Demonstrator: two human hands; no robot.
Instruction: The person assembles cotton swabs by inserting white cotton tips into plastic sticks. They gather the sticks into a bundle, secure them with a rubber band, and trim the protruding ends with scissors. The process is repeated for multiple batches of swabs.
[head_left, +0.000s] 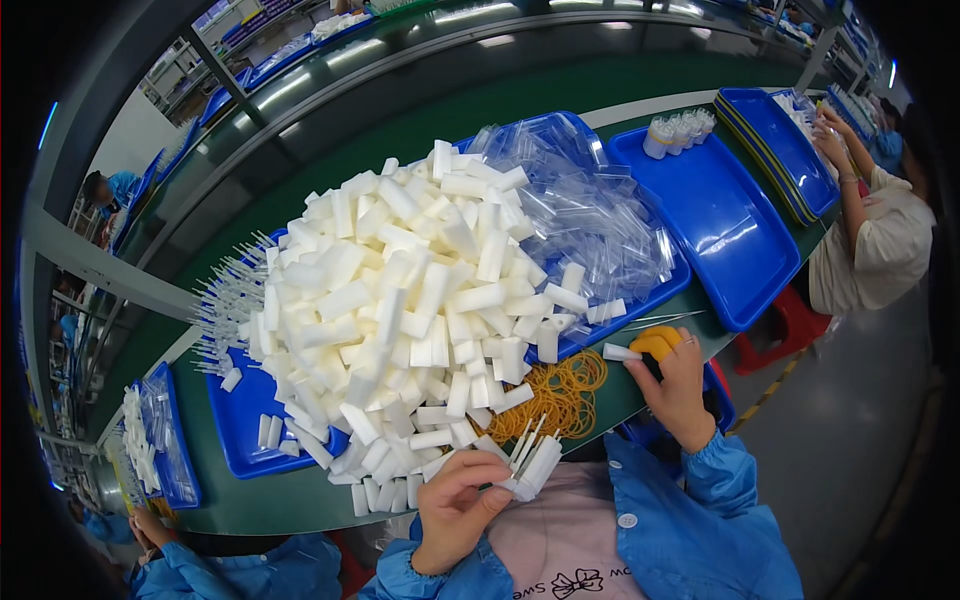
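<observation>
Far-left tray: a narrow blue plastic tray (185, 465) bears white pieces and clear plastic; a co-worker's blue sleeve (240, 572) shows just below it.
Rods: a bristling cluster of thin white rods (222, 315) stands at the left edge of the heap, tips pointing outward.
Left-end tray: a blue plastic tray (240, 430) lies on the green desk (270, 515), partly covered by the heap.
Heap: many oblong white foam-like blocks (400, 290) are piled high, some spilling onto the desk toward the person.
Left hand: thumb and fingers of the left hand (465, 505) grip a small bundle of white blocks with thin rods (538, 466), close in front of the person's body; the rods stick up, slightly tilted.
Bands: a tangle of thin yellow-orange rubber bands (565, 398) lies beside the heap, between the two hands.
Clear pieces: flat transparent plastic pieces (590, 215) fill a blue tray behind the bands.
Right hand: the right hand (672, 385), yellow coverings on some fingers, pinches one end of a single white block (618, 352) above the desk edge.
Right tray: a wide blue plastic tray (720, 225) has white-and-clear bundles (680, 132) at its far end.
Far right: stacked blue and yellow trays (775, 155) stand near a seated co-worker (870, 250).
</observation>
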